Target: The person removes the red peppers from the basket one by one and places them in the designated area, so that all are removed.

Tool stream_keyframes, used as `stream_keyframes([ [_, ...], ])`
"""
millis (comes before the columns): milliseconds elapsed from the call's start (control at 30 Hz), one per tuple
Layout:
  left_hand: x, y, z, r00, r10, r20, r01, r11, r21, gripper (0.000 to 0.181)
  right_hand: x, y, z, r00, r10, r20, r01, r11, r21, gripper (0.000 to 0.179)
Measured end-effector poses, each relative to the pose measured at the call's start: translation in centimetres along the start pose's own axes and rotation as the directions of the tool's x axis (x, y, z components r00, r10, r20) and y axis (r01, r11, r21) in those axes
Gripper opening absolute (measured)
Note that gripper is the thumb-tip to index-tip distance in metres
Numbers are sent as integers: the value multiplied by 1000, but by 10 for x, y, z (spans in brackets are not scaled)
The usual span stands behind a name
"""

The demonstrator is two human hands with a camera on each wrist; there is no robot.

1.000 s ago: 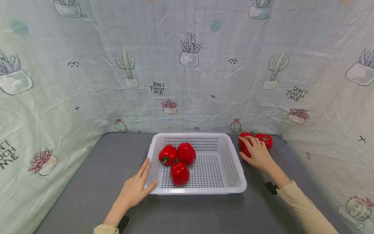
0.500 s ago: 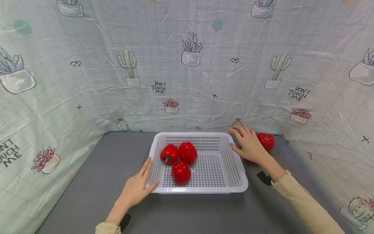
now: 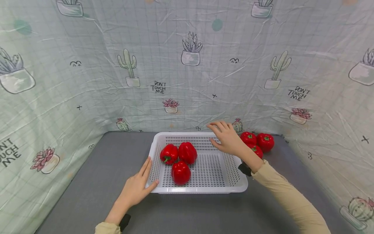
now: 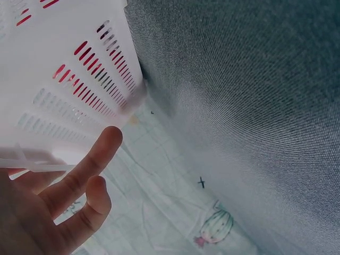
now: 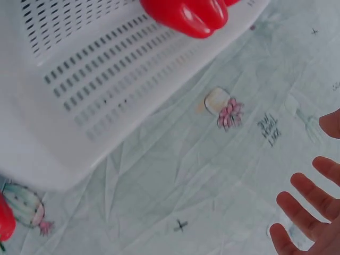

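A: What has changed for us?

B: The right hand [image 3: 228,138] has moved from the outer peppers [image 3: 265,142] to the basket's [image 3: 201,190] far right corner. We see nothing in it; its fingers are spread and relaxed.

A: And the left hand [image 3: 135,188]?

B: It has stayed at the left rim, straight fingers touching there (the two hands are well apart).

A: So is the work more advanced?

B: We judge not. The basket has three inner peppers [image 3: 180,173], as before, and three outer ones lie on the surface [image 3: 204,214], just beside its right end.

A: Can we read some words?

B: The cloth [image 3: 146,32] says "DON'T TOUCH ME", more than once. We find no brand.
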State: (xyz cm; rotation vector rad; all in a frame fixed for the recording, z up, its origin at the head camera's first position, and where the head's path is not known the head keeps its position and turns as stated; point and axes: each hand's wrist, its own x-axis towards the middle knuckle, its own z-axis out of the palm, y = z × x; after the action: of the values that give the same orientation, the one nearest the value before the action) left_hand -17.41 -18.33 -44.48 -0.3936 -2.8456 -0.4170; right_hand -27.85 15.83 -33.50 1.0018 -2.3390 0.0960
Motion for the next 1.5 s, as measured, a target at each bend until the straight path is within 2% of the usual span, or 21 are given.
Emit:
stream_keyframes([
  [367, -2, 0, -1, 1000, -2, -19, 2, 1000, -3, 78, 25, -21, 44, 991, -33, 128, 25, 998, 62, 47],
  [500, -2, 0, -1, 1000, 5, -19, -5, 1000, -7, 77, 28, -24, 56, 982, -32, 184, 16, 996, 91, 47],
  [700, -2, 1, -1, 1000, -1, -16, 1, 1000, 0, 78, 27, -27, 74, 966, -61, 252, 47, 997, 63, 46],
  [933, -1, 2, -1, 1000, 4, -24, -4, 1000, -7, 78, 24, -30, 89, 942, -95, 321, 88, 996, 34, 47],
  [1133, -1, 3, -1, 999, 17, -35, -17, 1000, 3, 77, 24, -31, 98, 923, -93, 373, 76, 995, 61, 52],
  [1367, -1, 3, -2, 1000, 3, -23, -3, 1000, -1, 78, 21, -32, 109, 878, -99, 468, 67, 994, 84, 57],
  [1500, -2, 3, -2, 1000, -4, -17, 4, 1000, 5, 78, 18, -34, 113, 872, -117, 476, 84, 992, 89, 58],
])
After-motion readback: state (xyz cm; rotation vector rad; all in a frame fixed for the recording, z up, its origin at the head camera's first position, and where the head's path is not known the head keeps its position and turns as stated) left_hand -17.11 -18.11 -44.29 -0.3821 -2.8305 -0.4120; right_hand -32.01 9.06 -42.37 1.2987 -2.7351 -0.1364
